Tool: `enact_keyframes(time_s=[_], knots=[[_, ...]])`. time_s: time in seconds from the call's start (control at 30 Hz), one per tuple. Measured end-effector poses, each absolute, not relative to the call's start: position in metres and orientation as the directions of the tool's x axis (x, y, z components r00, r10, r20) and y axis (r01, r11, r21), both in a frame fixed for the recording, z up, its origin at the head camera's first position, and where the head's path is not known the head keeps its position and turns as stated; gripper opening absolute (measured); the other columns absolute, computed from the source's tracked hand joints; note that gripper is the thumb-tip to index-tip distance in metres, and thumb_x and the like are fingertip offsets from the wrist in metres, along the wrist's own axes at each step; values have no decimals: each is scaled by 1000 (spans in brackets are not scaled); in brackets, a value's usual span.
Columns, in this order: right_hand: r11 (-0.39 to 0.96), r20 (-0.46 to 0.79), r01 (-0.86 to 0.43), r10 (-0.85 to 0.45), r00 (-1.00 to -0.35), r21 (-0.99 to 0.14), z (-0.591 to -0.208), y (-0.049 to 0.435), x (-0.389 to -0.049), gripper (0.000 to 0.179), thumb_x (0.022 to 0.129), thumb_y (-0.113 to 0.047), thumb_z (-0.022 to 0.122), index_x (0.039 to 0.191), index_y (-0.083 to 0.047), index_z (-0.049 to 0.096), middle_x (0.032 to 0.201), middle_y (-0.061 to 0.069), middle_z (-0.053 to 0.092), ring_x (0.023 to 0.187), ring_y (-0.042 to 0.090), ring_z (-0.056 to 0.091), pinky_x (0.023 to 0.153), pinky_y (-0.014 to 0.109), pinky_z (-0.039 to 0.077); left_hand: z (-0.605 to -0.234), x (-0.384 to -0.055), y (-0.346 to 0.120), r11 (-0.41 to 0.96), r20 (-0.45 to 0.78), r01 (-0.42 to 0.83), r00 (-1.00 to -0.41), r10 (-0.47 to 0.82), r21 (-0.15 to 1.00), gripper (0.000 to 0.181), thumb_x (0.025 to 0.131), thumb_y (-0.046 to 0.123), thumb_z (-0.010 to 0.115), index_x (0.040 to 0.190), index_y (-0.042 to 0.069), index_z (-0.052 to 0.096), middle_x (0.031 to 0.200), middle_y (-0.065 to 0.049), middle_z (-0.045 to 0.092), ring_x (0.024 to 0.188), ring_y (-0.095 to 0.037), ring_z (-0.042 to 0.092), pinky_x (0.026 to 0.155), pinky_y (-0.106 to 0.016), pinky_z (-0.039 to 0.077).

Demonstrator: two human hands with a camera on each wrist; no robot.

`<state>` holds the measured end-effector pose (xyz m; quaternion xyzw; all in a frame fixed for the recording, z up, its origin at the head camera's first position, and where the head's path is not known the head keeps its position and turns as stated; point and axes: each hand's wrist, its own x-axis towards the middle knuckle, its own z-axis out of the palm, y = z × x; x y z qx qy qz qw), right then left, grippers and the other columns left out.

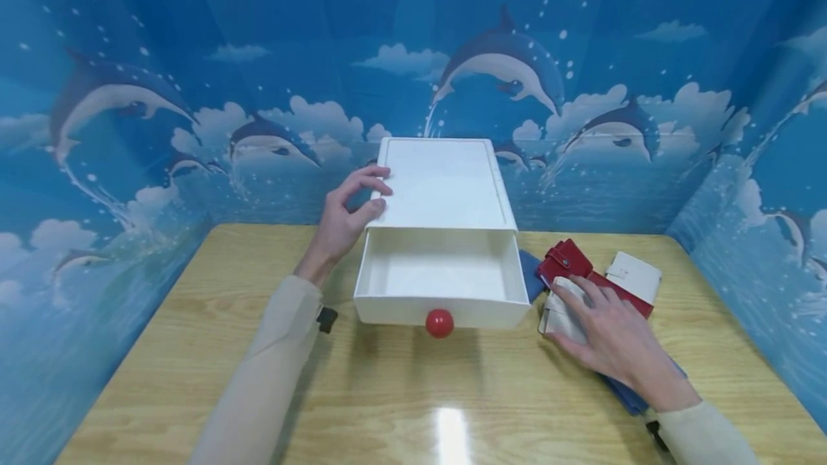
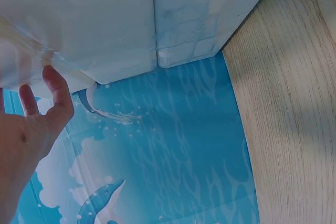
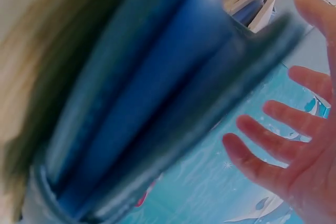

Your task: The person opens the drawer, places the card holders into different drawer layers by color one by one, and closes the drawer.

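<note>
A white box stands at the table's middle, its drawer pulled out toward me and bare inside. A round red knob sits on the drawer front. My left hand rests its fingertips against the box's left upper edge; the left wrist view shows them touching the wall. Over a cream wallet right of the drawer hovers my right hand, fingers spread and overlapping it. Below the right wrist lies a blue wallet, its blurred folds large in the right wrist view.
Beyond the right hand lie a red wallet with a snap strap, a longer red piece and a white wallet. A blue item sits beside the drawer. A dolphin-print curtain borders the wooden table.
</note>
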<state>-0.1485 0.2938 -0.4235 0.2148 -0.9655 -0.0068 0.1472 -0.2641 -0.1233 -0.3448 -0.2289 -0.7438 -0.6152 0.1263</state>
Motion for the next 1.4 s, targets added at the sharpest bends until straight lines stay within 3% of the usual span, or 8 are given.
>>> enact_keyframes(time_s=[0.37,0.53,1.07,1.4], knots=[[935,142,-350,-355,-924,56,-425,294,-149,76,79,-52,81,142,-17,60,139,26,57,111,47,61,82,63,58,-345,-263,-123,130,475,501,-860,188,855,22,98,22,61,111,6,69,146,-1,59,150,-13,38,121,-67,28],[944,84,-329,-329,-940,24,-427,292,-149,72,78,-50,84,140,-20,63,142,27,55,117,49,55,74,61,60,-345,-264,-123,126,477,503,-858,189,855,22,98,22,61,112,6,69,146,-1,58,150,-13,38,120,-68,28],[940,37,-334,-333,-942,-67,-425,287,-151,57,82,-36,80,133,-16,68,139,30,54,110,51,52,64,56,59,-345,-263,-123,123,473,498,-861,186,858,22,98,22,62,111,6,70,146,0,59,150,-11,37,121,-65,29],[942,-9,-314,-317,-948,-117,-418,287,-148,48,90,-27,66,137,-17,65,140,31,56,117,58,53,78,65,57,-344,-263,-123,132,464,489,-867,183,862,22,98,24,62,111,8,70,146,1,58,150,-12,37,120,-66,30]])
